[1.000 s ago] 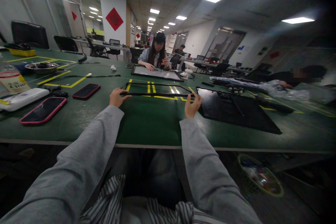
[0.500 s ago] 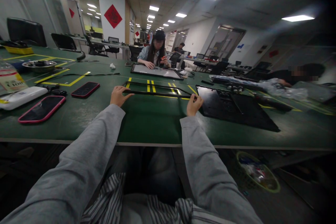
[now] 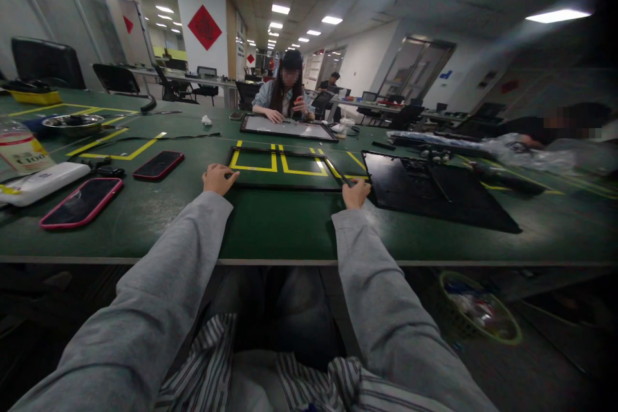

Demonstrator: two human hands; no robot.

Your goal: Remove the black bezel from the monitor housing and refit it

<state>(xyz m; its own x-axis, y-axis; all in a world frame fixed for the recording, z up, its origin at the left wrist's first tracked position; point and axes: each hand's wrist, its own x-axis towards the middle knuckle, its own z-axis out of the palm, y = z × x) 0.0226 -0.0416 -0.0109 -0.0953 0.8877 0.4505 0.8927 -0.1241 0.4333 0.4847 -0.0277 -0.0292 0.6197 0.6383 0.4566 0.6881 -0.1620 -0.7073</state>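
Observation:
A thin black rectangular frame, like a screen bezel, lies flat or nearly flat over the green table in front of me. Yellow tape marks show through its opening. My left hand is closed at the frame's near left corner, with the thumb reaching along the near bar. At the near right corner my right hand pinches the frame. Just right of that hand rests a large black panel, its left edge close to the frame.
Left on the table are two phones, one a pink-edged phone, a white power bank and a metal bowl. Across, a person works at a flat screen panel. A basket stands below, right.
Both hands have lowered the black frame's near side toward the table. Its opening now appears wider and flatter. The view has shifted slightly.

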